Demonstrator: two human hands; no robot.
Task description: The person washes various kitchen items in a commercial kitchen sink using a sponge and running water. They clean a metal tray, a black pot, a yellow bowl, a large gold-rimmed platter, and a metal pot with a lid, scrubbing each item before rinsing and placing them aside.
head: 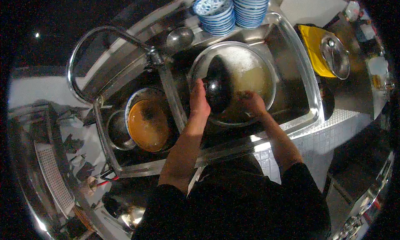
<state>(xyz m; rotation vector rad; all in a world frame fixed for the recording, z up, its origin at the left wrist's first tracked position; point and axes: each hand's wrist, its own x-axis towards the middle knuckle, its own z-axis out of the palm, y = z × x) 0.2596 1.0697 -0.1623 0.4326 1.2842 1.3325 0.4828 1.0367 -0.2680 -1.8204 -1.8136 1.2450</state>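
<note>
A large round metal basin (250,63) sits in the right compartment of a stainless steel sink (314,110), with cloudy liquid in it. My left hand (200,99) is at the basin's left side, gripping the edge of a dark, shiny rounded vessel (218,83) that is tilted over the basin. My right hand (252,103) is inside the basin at its lower right, fingers curled; whether it holds something is hidden. In the left compartment, a bowl of orange-brown liquid (148,124) stands beside a metal pot (120,132).
Stacked blue-and-white bowls (217,16) stand at the sink's back edge, near a small metal bowl (180,38). A curved faucet (75,52) arches at the left. A yellow cloth or tray (315,49) and a clear lid (336,57) lie on the right counter.
</note>
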